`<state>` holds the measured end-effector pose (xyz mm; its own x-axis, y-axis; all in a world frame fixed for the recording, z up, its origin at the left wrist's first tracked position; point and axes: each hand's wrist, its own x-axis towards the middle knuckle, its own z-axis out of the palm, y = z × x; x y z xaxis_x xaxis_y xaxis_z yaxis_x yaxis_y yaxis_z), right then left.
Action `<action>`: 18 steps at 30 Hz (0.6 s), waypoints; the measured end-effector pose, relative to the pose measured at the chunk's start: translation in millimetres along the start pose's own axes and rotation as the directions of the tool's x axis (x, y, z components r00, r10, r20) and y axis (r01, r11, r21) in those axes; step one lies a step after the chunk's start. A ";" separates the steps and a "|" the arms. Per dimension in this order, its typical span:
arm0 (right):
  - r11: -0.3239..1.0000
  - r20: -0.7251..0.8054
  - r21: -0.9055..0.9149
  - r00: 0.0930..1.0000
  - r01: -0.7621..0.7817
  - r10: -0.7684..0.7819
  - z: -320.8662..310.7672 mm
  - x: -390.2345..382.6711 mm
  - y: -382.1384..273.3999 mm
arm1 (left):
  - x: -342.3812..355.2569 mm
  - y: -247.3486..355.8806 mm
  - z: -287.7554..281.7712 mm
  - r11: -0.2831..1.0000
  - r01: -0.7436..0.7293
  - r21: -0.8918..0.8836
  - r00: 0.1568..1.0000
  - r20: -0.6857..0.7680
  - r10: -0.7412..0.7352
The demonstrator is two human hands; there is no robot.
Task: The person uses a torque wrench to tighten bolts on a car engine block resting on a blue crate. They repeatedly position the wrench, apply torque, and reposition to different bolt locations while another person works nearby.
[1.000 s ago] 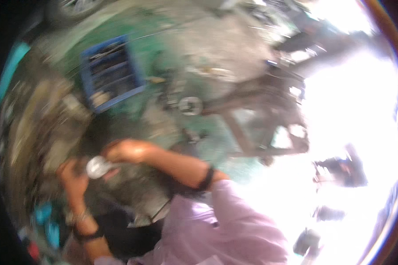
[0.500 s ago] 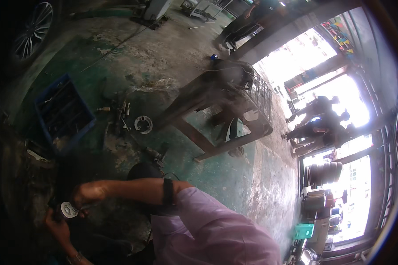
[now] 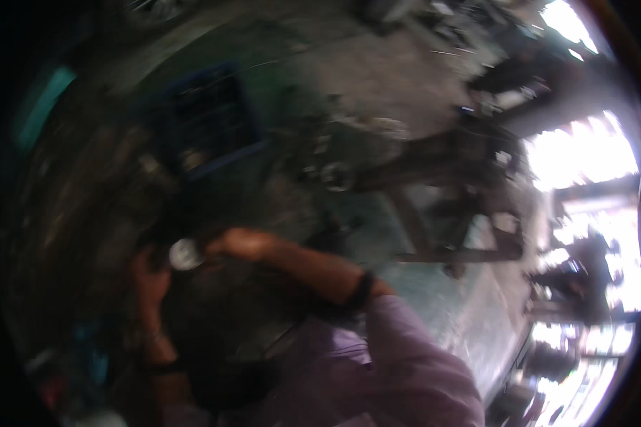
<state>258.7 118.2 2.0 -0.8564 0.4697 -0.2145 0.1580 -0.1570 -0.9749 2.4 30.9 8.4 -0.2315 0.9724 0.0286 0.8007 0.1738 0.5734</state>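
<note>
My left hand [image 3: 149, 274] is closed round a dark part with a pale, round metal face [image 3: 185, 253], at the lower left of the head view. My right hand [image 3: 238, 245] is closed just to the right of that face; what its fingers grip is blurred and hard to make out. Both hands are close together over a dark area of the floor, and motion smears the fine detail of the part.
A blue crate [image 3: 248, 151] lies ahead, with a metal ring [image 3: 337, 176] and loose parts beside it. A dark stand [image 3: 420, 171] is at the right. A car wheel [image 3: 153, 8] shows at top; several people [image 3: 584, 270] are near bright openings.
The camera's view has swung since half a second ago, so hands, crate and stand appear higher and farther right, and the picture is blurred. Both hands stay together at the round part.
</note>
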 end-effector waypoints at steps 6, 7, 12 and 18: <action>0.963 0.047 0.259 0.997 -0.068 0.057 -2.5 -11.7 -48.9 | 4.3 40.5 -21.6 0.959 -0.219 -0.178 0.971 -0.133 0.197; 0.961 0.066 0.263 0.995 -0.085 0.070 -3.1 -13.2 -56.5 | 6.2 49.5 -27.9 0.956 -0.213 -0.200 0.974 -0.117 0.193; 0.846 0.122 0.506 0.985 -0.165 0.119 -0.8 -10.9 -66.2 | 11.0 75.9 -45.9 0.956 -0.221 -0.195 0.973 -0.107 0.203; 0.877 0.114 0.469 0.991 -0.109 0.062 -3.6 -12.4 -62.9 | 7.2 71.0 -44.9 0.967 -0.207 -0.148 0.973 -0.132 0.189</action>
<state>261.2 125.3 65.8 -0.8953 0.3567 -0.2667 0.0017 -0.5961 -0.8029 32.7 43.2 86.1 -0.1475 0.9584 0.2443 0.7407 -0.0566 0.6694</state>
